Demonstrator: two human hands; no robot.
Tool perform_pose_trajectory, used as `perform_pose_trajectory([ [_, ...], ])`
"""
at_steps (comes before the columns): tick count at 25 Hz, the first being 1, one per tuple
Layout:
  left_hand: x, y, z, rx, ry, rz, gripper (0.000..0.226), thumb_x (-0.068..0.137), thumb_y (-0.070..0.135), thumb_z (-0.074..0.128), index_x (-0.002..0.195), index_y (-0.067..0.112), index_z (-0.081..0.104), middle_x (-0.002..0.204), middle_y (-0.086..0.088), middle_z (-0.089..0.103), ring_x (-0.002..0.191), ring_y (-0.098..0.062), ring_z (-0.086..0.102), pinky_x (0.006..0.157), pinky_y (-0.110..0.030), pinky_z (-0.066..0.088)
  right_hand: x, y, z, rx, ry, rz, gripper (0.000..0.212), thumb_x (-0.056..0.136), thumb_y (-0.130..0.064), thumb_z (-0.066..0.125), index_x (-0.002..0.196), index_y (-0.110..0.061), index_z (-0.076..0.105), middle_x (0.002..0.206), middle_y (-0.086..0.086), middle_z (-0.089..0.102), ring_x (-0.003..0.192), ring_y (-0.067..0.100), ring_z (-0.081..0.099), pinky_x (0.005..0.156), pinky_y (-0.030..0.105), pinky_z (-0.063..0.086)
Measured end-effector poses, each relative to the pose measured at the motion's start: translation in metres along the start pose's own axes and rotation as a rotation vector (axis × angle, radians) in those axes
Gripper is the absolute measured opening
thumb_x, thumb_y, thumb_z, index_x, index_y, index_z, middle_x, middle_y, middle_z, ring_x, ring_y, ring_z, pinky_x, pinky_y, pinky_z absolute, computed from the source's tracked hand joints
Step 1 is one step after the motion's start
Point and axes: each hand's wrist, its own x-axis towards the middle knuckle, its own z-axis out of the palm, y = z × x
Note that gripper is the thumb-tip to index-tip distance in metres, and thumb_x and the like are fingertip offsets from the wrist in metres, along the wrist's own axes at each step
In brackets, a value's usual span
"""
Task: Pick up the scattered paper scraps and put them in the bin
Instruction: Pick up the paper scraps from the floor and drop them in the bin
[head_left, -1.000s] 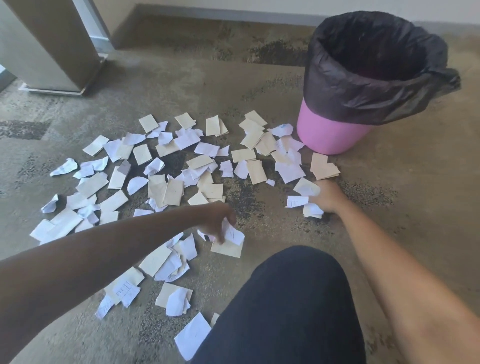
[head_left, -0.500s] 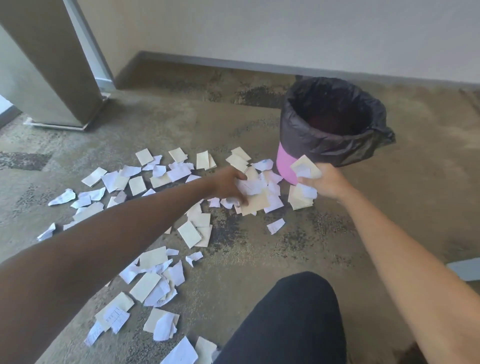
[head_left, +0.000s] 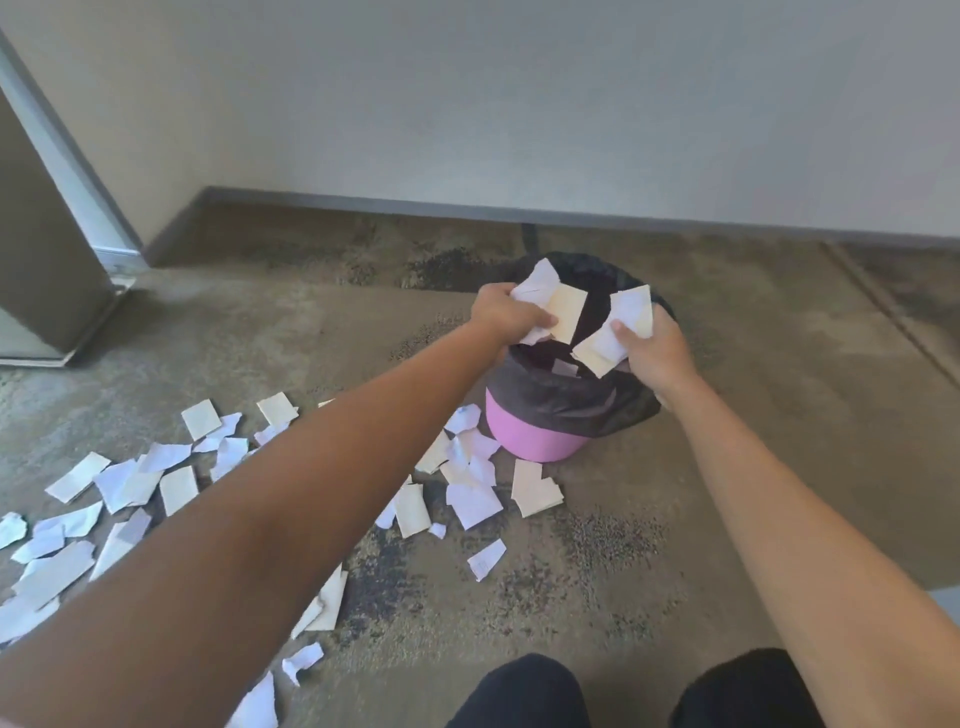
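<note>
Mottled carpet (head_left: 727, 467) carries many paper scraps (head_left: 130, 483) at left; the left hand (head_left: 506, 312) and right hand (head_left: 654, 353), each clenched on a bundle of scraps (head_left: 563, 312), hang over the bin (head_left: 535, 436), probably so released pieces fall inside.

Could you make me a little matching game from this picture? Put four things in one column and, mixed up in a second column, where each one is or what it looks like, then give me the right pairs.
Things
1. left hand
2. bin
3. bin bag
4. loose scraps

Descriptions
A. black, folded over the rim
B. lying on the carpet
C. pink, standing near the wall
D. clutching a bunch of paper above the opening

Pairs: 1-D, 2-C, 3-A, 4-B
</note>
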Motion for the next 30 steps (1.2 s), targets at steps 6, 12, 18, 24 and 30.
perform_pose_trajectory([
  [6,0.028,0.000,0.026,0.278,0.046,0.031,0.051,0.070,0.010,0.085,0.115,0.009,0.062,0.114,-0.008,0.061,0.103,-0.025,0.059,0.078,-0.033,0.053,0.032,0.006,0.019,0.040,-0.035,0.276,0.060,0.088,-0.010,0.070,0.139,-0.011,0.039,0.125,0.008,0.056,0.109,0.027,0.063,0.084,0.046,0.060],
  [12,0.019,-0.018,0.017,0.378,0.195,0.315,0.031,0.077,0.017,0.075,0.107,0.016,0.065,0.113,-0.003,0.056,0.100,-0.016,0.055,0.085,-0.026,0.047,0.014,0.003,0.016,-0.010,0.250,0.027,0.028,0.086,-0.036,0.066,0.110,-0.024,0.059,0.098,-0.005,0.070,0.093,0.019,0.069,0.086,0.045,0.058],
  [18,-0.004,-0.107,0.004,0.150,0.542,0.447,0.019,0.086,0.012,0.060,0.102,0.008,0.051,0.105,-0.003,0.041,0.095,-0.022,0.047,0.088,-0.027,0.038,-0.055,0.021,0.015,0.354,1.098,-0.192,0.007,0.095,-0.020,0.054,0.100,-0.015,0.056,0.085,-0.014,0.058,0.070,-0.008,0.054,0.066,0.014,0.045],
  [24,-0.024,-0.238,-0.003,0.395,0.280,0.010,0.042,0.081,0.015,0.069,0.116,0.004,0.047,0.120,-0.013,0.047,0.112,-0.032,0.048,0.091,-0.035,0.040,-0.080,0.128,0.067,0.398,1.033,0.248,0.026,0.099,-0.023,0.053,0.113,-0.001,0.053,0.093,0.002,0.061,0.068,-0.006,0.056,0.056,0.013,0.042],
  [30,-0.041,-0.284,0.006,0.710,-0.232,-0.189,0.068,0.065,0.026,0.087,0.116,0.011,0.044,0.117,-0.008,0.047,0.100,-0.027,0.055,0.079,-0.039,0.052,-0.073,0.194,0.138,-0.205,0.131,0.453,0.070,0.078,-0.035,0.079,0.135,-0.010,0.047,0.138,0.014,0.046,0.130,0.034,0.044,0.104,0.044,0.040],
])
